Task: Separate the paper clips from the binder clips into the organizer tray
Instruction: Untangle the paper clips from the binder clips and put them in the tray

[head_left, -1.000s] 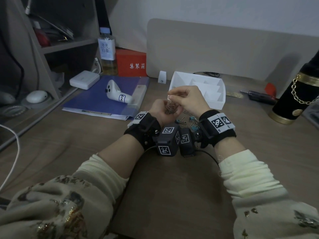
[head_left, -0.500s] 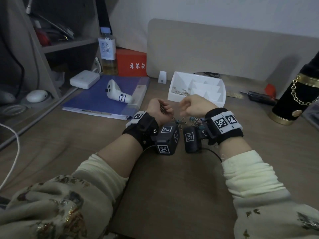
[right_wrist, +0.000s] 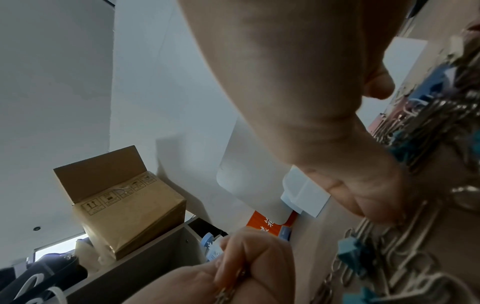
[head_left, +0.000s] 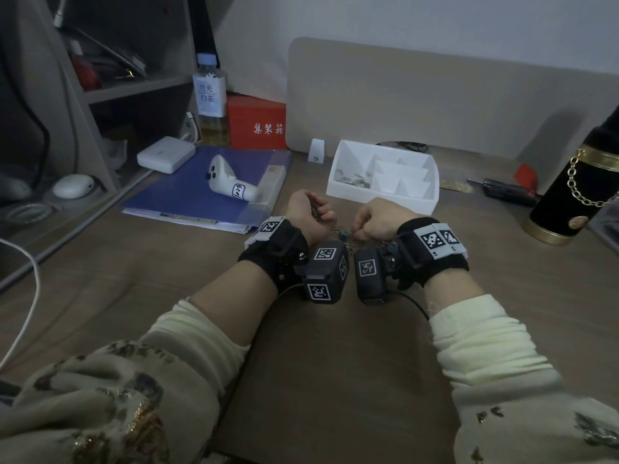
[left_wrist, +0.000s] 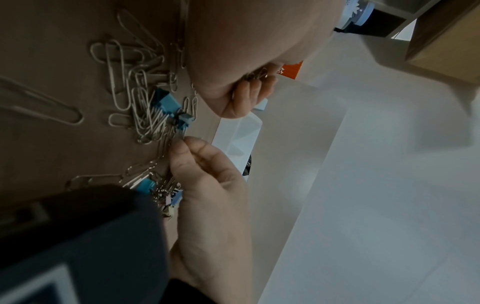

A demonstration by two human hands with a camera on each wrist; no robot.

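Observation:
A mixed pile of silver paper clips (left_wrist: 135, 98) and blue binder clips (left_wrist: 166, 105) lies on the desk between my hands. My left hand (head_left: 315, 212) rests on its side left of the pile, fingers curled round a bunch of paper clips (left_wrist: 257, 75). My right hand (head_left: 363, 232) is down on the pile, thumb and forefinger pinching paper clips (left_wrist: 171, 142) at its edge. Just beyond both hands stands the white organizer tray (head_left: 415, 202); several paper clips (head_left: 355, 179) lie in its left compartment, and the other compartments look bare.
A blue folder (head_left: 187, 192) with a white controller (head_left: 231, 185) lies to the left. A red box (head_left: 258, 123) and a bottle (head_left: 211, 98) stand behind it. A black and gold cylinder (head_left: 576, 189) and a dark tool (head_left: 509, 192) sit at the right.
My right hand has come down from near the tray onto the pile on the desk. Paper clips now show in the tray's left compartment. My left hand has lowered slightly, still holding its bunch.

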